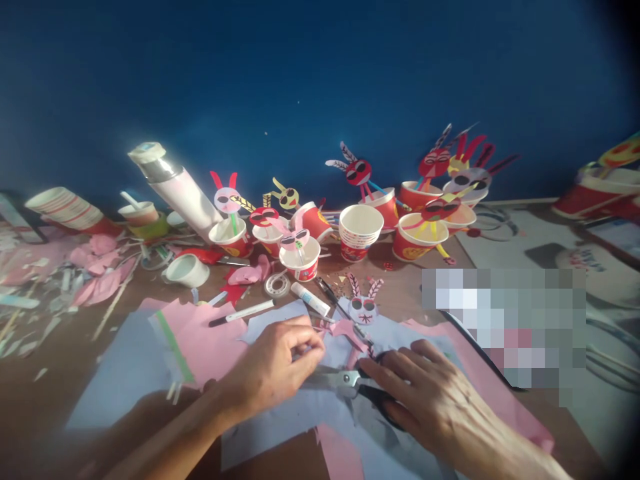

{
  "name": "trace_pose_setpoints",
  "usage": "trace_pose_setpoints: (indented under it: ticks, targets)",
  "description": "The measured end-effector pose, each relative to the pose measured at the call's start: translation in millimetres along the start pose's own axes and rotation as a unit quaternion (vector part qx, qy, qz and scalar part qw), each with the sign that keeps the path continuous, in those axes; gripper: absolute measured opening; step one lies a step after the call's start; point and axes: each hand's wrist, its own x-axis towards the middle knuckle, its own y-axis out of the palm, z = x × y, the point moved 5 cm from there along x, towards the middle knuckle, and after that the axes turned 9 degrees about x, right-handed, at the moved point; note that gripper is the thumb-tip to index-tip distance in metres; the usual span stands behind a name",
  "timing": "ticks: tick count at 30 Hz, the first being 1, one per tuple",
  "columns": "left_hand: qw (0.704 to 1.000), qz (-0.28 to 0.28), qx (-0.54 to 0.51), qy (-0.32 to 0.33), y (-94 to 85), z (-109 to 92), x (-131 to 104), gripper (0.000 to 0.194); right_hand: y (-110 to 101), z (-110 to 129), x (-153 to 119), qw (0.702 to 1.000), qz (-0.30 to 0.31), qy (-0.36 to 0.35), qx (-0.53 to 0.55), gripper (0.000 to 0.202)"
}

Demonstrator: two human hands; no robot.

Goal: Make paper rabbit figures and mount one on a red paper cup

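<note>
My left hand (pixel 287 360) has its thumb and fingers pressed together near a small pink scrap; whatever is between the fingertips is too small to make out. Black-handled scissors (pixel 349 380) lie on the papers, blades pointing left toward my left hand. My right hand (pixel 420 387) rests over the scissors' handles, its fingers curled on them. Just above the scissors are a pink paper cutout (pixel 346 329) and a pale rabbit-like paper face (pixel 363 309) with patterned ears. Under both hands lie bluish-white sheets (pixel 290 420) and pink paper (pixel 200 337).
Paper cups with faces on sticks (pixel 300 257) line the back, beside stacked cups (pixel 361 230) and a leaning thermos (pixel 180 193). A glue stick (pixel 310 299), marker (pixel 243 312) and tape roll (pixel 277 285) lie mid-table. Pink scraps (pixel 100 267) cover the left. A blurred-out patch is at right.
</note>
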Motion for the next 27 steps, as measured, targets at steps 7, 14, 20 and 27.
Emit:
trace_pose_setpoints:
  ticks: [7,14,20,27]
  targets:
    - [0.995,-0.083,-0.053,-0.008,-19.8,13.5,-2.3,0.023,-21.6,-19.3,-9.5,0.998,-0.017,0.048,-0.029,0.032]
    - [0.99,-0.094,-0.104,-0.036,-19.5,36.4,-10.2,0.024,-47.4,-65.1,-53.0,0.941,-0.021,0.295,-0.163,0.034]
    - [0.989,-0.089,-0.113,-0.044,-11.2,46.4,-11.7,0.022,-36.7,-66.3,-79.0,0.899,0.049,0.414,-0.135,0.035]
    - [0.986,-0.102,-0.123,-0.044,-11.6,43.9,-9.9,0.019,-38.4,-54.1,-85.5,0.918,0.043,0.36,-0.161,0.031]
